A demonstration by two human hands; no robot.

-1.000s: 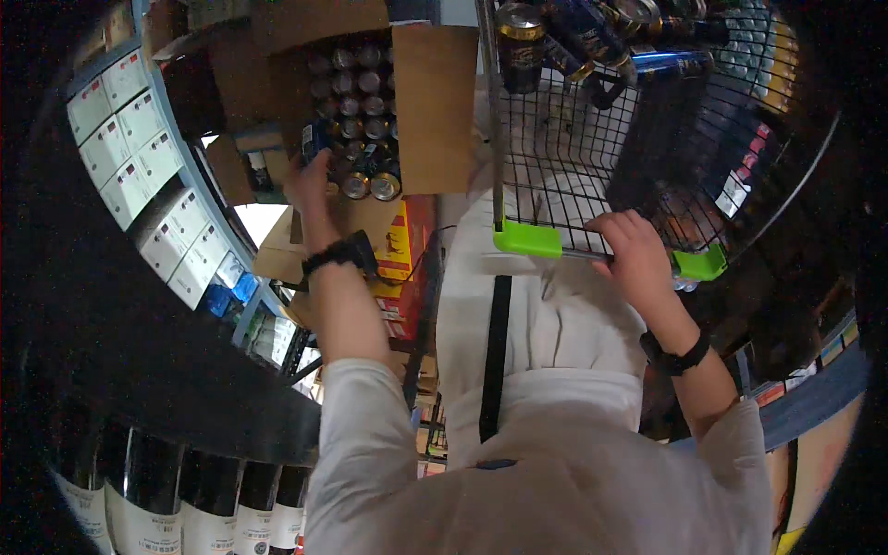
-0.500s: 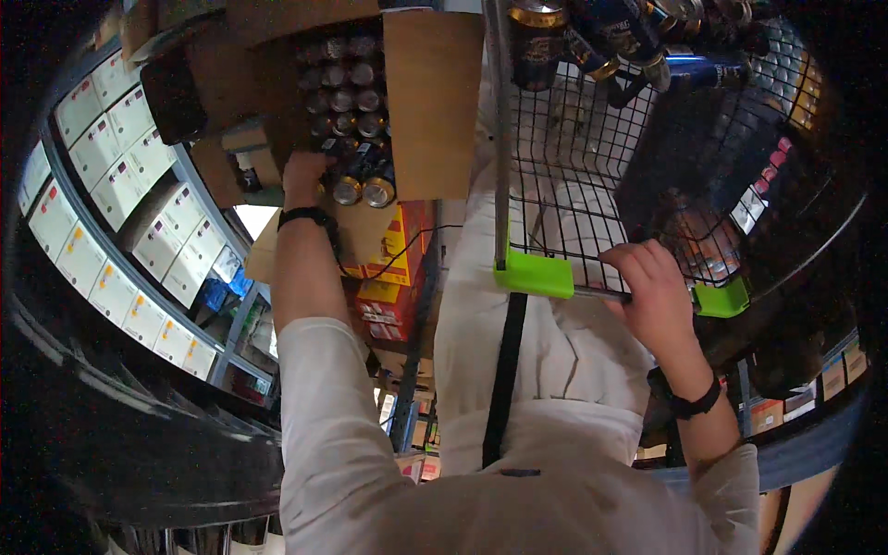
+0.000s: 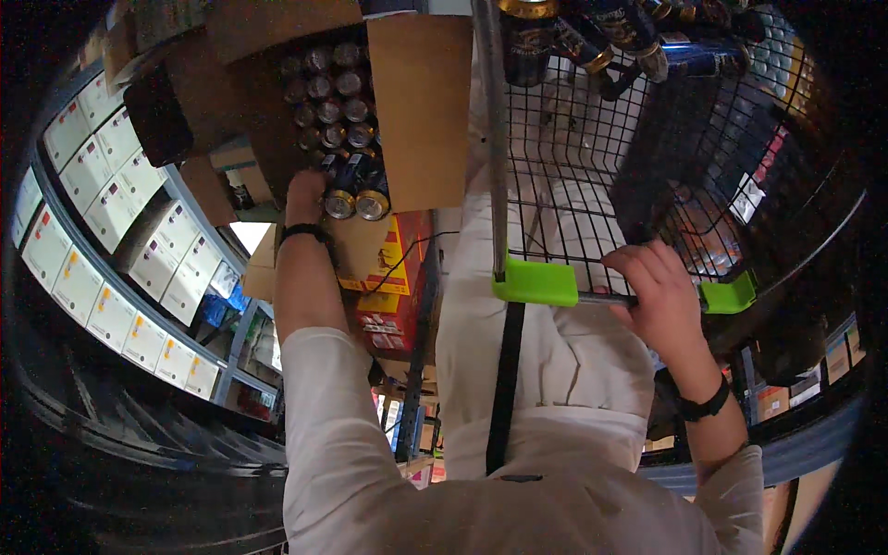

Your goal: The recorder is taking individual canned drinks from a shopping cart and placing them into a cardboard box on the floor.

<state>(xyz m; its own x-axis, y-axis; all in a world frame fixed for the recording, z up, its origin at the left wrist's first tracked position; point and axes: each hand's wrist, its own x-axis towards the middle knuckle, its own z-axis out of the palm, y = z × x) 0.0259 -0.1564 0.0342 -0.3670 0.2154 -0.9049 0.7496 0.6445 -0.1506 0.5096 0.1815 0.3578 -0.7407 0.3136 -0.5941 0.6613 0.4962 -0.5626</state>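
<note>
At the left, my left hand (image 3: 305,196) reaches into an open cardboard box (image 3: 418,111), beside upright drink cans (image 3: 350,83) packed in rows. Two dark blue cans (image 3: 355,190) lie tilted at the near end, their silver and gold ends toward me. The left fingers are in shadow and partly hidden, so their grip does not show. My right hand (image 3: 664,301) is closed round the handle bar (image 3: 606,299) of a black wire shopping cart (image 3: 564,199), between its two green end pieces (image 3: 541,282). Several blue and gold cans (image 3: 615,28) are at the cart's far end.
Red and yellow cartons (image 3: 388,310) stand below the open box. White boxes (image 3: 120,208) line a shelf along the left. A dark bag-like shape (image 3: 666,157) and bottles (image 3: 786,55) are at the cart's right. A thin black cable (image 3: 412,250) hangs by the cartons.
The box and its cans sit slightly lower and farther left in the picture, as the view has shifted. My left hand stays beside the near cans, and my right stays on the handle bar.
</note>
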